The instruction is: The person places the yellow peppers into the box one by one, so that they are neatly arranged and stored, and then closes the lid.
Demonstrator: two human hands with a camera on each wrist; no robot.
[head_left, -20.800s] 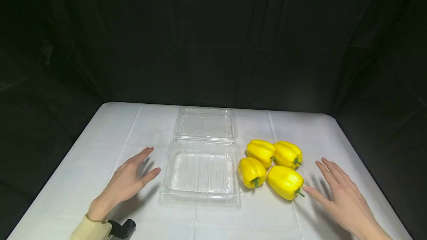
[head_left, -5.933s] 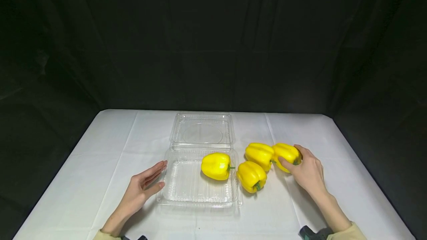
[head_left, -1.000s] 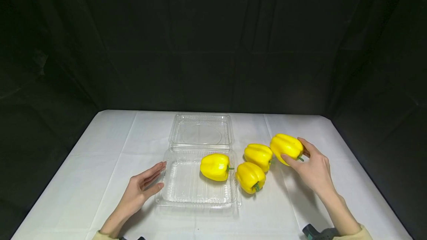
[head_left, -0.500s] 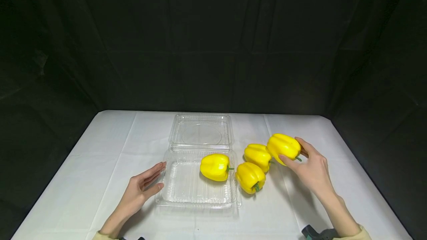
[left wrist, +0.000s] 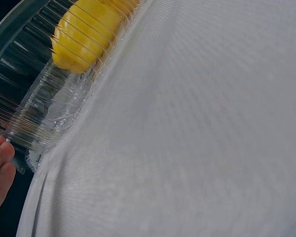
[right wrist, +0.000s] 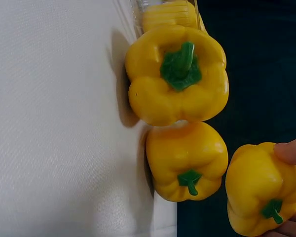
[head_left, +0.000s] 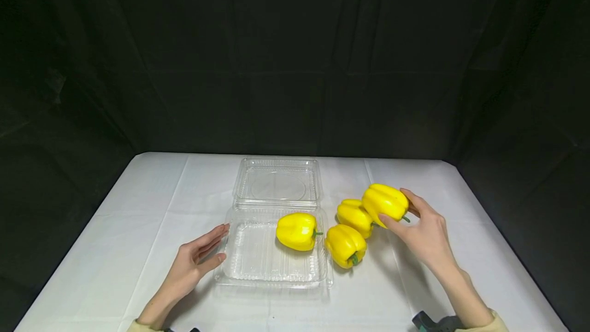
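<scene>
My right hand point(head_left: 428, 234) grips a yellow bell pepper point(head_left: 384, 201) between thumb and fingers, its green stem toward the palm side. In the right wrist view, that pepper point(right wrist: 259, 187) is off the table, beside two others. Another yellow bell pepper point(head_left: 296, 231) lies on its side in the right half of a clear plastic clamshell container point(head_left: 251, 268), whose lid point(head_left: 278, 186) is folded back flat. My left hand point(head_left: 184, 268) stays at the container's left side, fingers extended, fingertips right at the rim. The left wrist view shows its fingers point(left wrist: 0, 165) by the container's corner.
Two more yellow bell peppers lie right of the container: a nearer one point(head_left: 345, 246) close to its right rim, and a farther one point(head_left: 354, 216) partly behind the held pepper. The white-covered table point(head_left: 152, 209) has black curtains point(head_left: 295, 65) behind and at the sides.
Over the last second my right hand carries its pepper left, over the farther pepper. Earlier it was raised off the table, and another pepper went into the container. My left hand stays still lately.
</scene>
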